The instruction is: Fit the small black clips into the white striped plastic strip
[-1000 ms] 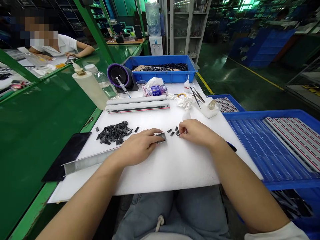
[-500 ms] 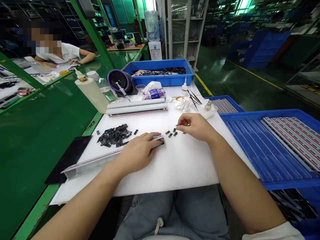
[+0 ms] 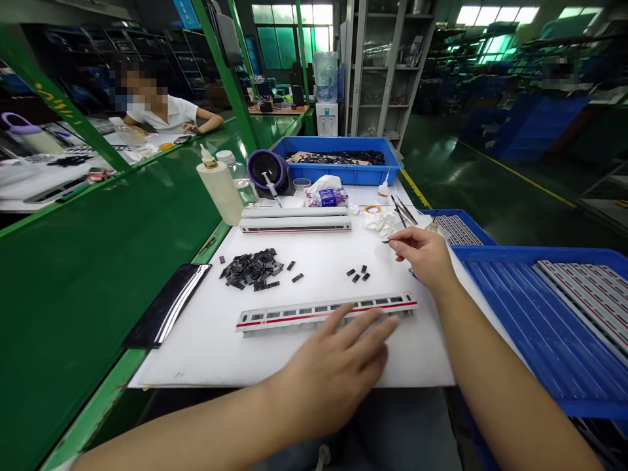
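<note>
A white model train car shell (image 3: 284, 318) with a red stripe and a row of windows lies on the white work surface. My left hand (image 3: 338, 366) is in front of it, fingers spread and stretched over its right half; I cannot tell whether they touch it. Behind the shell's right end, my right hand (image 3: 422, 255) pinches a thin dark piece (image 3: 385, 242) between thumb and fingertips, too small to name. A few small black rectangular pieces (image 3: 364, 269) lie left of that hand. Farther left is a heap of similar black pieces (image 3: 252, 267).
Another train shell (image 3: 297, 226) lies behind the heap. Beyond are a glue bottle (image 3: 220, 190), a syringe (image 3: 272, 190), tissues (image 3: 326, 193) and tweezers (image 3: 405, 210). Blue trays (image 3: 495, 307) stand at the right. A co-worker (image 3: 169, 114) sits beyond the green partition.
The train shell has turned and moved right, its striped window side now facing up. My left hand has come off its end and opened. My right hand has moved away from the small black pieces.
</note>
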The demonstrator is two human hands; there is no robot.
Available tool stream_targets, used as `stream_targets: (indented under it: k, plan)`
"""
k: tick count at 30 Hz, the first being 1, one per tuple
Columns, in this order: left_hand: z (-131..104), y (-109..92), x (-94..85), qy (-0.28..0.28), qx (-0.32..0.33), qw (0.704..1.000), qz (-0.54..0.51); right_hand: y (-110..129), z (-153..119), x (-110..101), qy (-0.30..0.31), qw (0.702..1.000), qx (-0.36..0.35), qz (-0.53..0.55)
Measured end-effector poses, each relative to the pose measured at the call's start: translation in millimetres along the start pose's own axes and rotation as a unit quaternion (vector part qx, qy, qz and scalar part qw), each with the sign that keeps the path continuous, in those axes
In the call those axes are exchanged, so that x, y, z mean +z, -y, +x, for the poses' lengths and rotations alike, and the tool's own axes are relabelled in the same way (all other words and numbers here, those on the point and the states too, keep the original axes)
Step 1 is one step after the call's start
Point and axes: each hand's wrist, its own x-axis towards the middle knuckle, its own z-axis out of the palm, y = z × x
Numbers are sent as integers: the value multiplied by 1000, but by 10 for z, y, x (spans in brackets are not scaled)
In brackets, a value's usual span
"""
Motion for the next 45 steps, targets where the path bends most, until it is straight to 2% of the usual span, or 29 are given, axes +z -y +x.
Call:
stream_targets:
  k: [2, 4, 6, 8, 10, 13, 15, 19, 24, 27, 29, 32, 34, 35, 37, 39, 42, 45]
  plan:
    - [-490, 195, -111, -29, -53, 998, -14, 108, -57, 4, -15, 999, -42, 13]
    - [-959, 415, -166, -61, -146, 987, -9, 316, -203, 83, 0, 993, -60, 105]
    - [-1307, 597, -160, -72, -219, 973, -21, 561, -442, 280, 66, 977, -58, 195]
    - [-1481, 715, -104, -47, -241, 968, -58, 755, -736, 602, 143, 974, -72, 160]
    - [-1498, 779, -26, -25, -244, 965, -98, 838, -1019, 1001, 186, 976, -113, 22]
    - [-1399, 812, 63, -29, -266, 950, -158, 764, -1288, 1546, 150, 951, -235, -133]
    - [-1362, 817, 90, -43, -280, 938, -198, 663, -1343, 1777, 117, 937, -270, -189]
    - [-1422, 839, 120, -69, -283, 925, -245, 512, -1321, 1993, 102, 922, -273, -253]
    - [-1507, 899, 153, -58, -266, 927, -256, 491, -1336, 2135, 123, 896, -282, -320]
    - [-1532, 923, 154, -59, -272, 926, -255, 614, -1323, 1954, 151, 900, -294, -284]
    - [-1546, 934, 149, -60, -269, 931, -239, 695, -1239, 1635, 124, 917, -293, -241]
    - [-1556, 952, 138, -45, -219, 962, -158, 669, -951, 974, -31, 936, -247, -249]
    - [-1557, 963, 133, -24, -185, 979, -84, 533, -693, 547, -161, 938, -158, -264]
    - [-1557, 968, 134, -16, -175, 983, -51, 444, -562, 370, -171, 946, -94, -259]
    - [-1556, 976, 146, -13, -163, 987, -2, 262, -322, 120, -139, 957, 8, -256]
    - [-1547, 979, 166, -12, -161, 986, 29, 110, -123, 19, -79, 950, 67, -294]
    - [-1507, 963, 191, -13, -199, 978, 59, -23, 91, 58, 14, 924, 99, -370]
    - [-1436, 929, 168, -2, -253, 966, 51, -49, 209, 135, 74, 912, 104, -389]
